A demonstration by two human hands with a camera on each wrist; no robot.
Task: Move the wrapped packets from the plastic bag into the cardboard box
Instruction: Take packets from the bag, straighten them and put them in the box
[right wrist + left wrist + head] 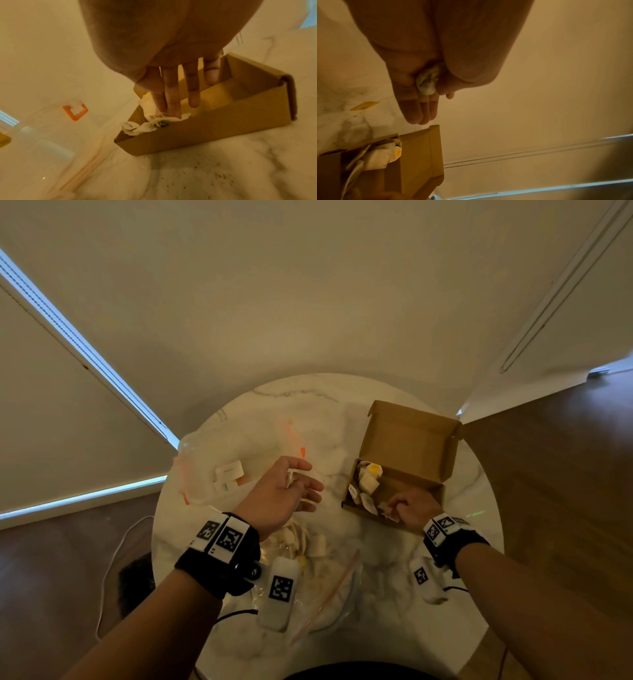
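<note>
The open cardboard box stands at the right of the table, with several wrapped packets at its left end. My right hand reaches into the box from the front. Its fingers are straight and two fingertips press a white packet lying on the front wall. My left hand hovers left of the box, palm turned up, holding one wrapped packet between thumb and palm. A clear plastic bag with more packets lies under my left wrist.
A second clear bag with orange trim and a few packets lies at the table's left. The round marble table stands against a wall, with its edge close behind the box. A white cable runs on the floor at the left.
</note>
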